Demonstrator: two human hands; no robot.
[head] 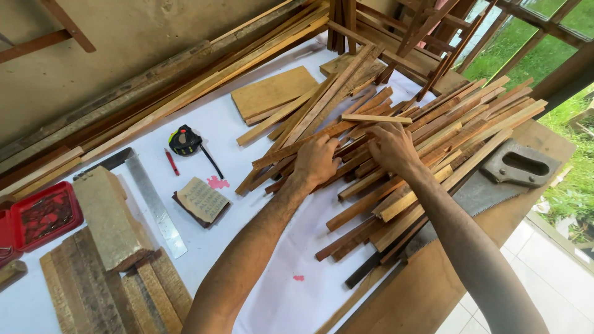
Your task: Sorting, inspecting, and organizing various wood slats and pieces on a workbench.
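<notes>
Both hands are down in a big loose pile of wooden strips (396,179) on the white-covered counter (291,297). Most strips run with their long axis diagonal, from lower left up toward the upper right by the window, though a few cross the others. One short pale strip (375,118) lies nearly level across the top, just past the fingertips of the right hand (391,147). That hand lies flat, fingers spread and pressed onto the strips, not closed round any one. The left hand (317,159) has its fingers curled down over the strips' near ends; can't tell if it really grips one.

A handsaw (495,179) lies under the pile's right edge, handle toward the window.

Over at the far left a red tray (43,213) holds small dark bits, too small to make out. Near it: a steel square (151,201), a tape measure (184,140), a red pencil (171,162), a folded sheet of sandpaper (202,200).
</notes>
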